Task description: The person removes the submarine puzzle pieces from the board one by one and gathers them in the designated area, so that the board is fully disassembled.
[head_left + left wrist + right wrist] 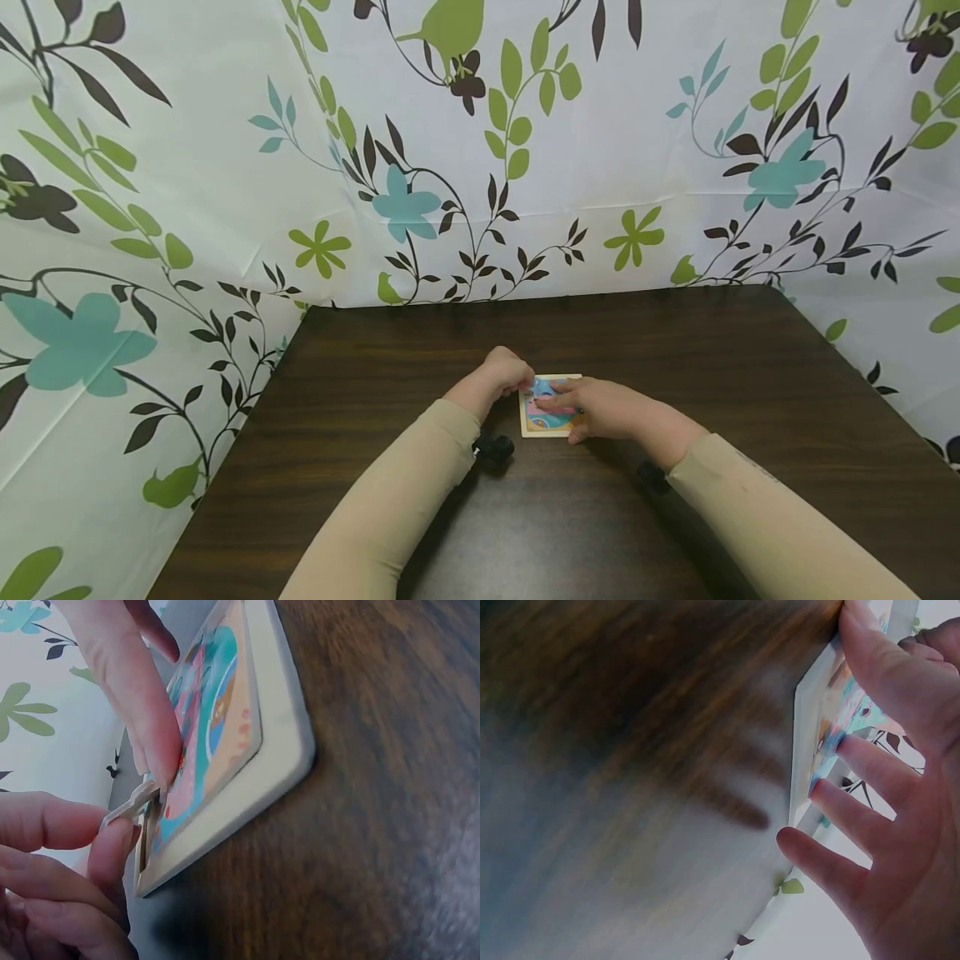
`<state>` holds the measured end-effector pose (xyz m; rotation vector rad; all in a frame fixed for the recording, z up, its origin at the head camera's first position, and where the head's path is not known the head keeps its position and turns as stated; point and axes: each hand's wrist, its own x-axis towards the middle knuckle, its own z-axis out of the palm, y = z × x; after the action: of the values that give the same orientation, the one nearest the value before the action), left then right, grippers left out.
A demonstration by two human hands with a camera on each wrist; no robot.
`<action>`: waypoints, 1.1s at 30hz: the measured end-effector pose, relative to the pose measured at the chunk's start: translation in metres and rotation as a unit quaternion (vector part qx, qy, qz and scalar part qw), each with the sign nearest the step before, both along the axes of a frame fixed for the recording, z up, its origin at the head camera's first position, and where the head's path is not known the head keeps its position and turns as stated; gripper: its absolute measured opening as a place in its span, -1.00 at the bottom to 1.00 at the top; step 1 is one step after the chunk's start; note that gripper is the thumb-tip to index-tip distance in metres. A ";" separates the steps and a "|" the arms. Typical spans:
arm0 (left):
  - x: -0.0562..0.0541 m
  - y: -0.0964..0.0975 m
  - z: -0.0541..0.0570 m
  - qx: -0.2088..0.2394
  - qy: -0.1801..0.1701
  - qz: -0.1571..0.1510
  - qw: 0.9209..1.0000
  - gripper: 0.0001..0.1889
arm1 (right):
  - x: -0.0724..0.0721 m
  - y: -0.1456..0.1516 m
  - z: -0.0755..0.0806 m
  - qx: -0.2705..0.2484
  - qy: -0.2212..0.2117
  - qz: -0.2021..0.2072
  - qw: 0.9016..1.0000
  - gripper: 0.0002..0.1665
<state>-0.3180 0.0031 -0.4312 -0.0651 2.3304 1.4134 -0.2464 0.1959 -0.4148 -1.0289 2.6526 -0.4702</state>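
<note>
A small square picture puzzle in a pale wooden frame (551,432) lies flat on the dark table, its colours pink, teal, blue and orange. At its left edge my left hand (504,372) pinches a thin puzzle piece (132,805) between thumb and forefinger. That piece stands tilted over a gap in the frame, its lower end by the picture. From the right, my right hand (613,408) spreads over the puzzle, with fingertips (844,744) touching the picture. The right hand covers part of the picture in the head view.
The dark wood-grain table (540,517) extends around the puzzle on all sides. A white cloth (465,242) with leaf, flower and bird prints hangs behind and beside the table. A black wrist camera (495,447) sits under the left sleeve's cuff.
</note>
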 end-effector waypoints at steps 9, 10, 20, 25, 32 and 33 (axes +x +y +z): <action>0.002 -0.002 0.000 0.014 -0.002 0.008 1.000 -0.83 | -0.002 0.000 -0.002 0.008 0.004 -0.003 1.000 -0.10; 0.002 -0.002 0.000 0.015 -0.001 0.006 1.000 -0.86 | -0.002 0.000 -0.003 0.008 0.008 0.001 1.000 -0.10; 0.000 -0.003 -0.004 0.004 0.010 -0.010 1.000 -0.92 | -0.002 0.000 -0.002 0.015 0.013 0.016 1.000 -0.11; 0.000 -0.003 -0.008 -0.017 0.078 -0.039 0.996 -0.92 | -0.002 0.000 -0.001 0.021 0.002 0.006 1.000 -0.09; 0.001 -0.006 -0.009 0.010 0.076 -0.037 0.996 -0.91 | -0.002 -0.001 0.001 0.022 -0.011 -0.005 1.000 -0.08; 0.000 -0.006 -0.010 0.021 0.056 -0.024 0.998 -0.89 | -0.002 -0.002 0.002 0.021 -0.012 -0.005 1.000 -0.08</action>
<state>-0.3177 -0.0025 -0.4410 0.0844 2.3734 1.4755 -0.2484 0.1942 -0.4130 -0.9930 2.6362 -0.4229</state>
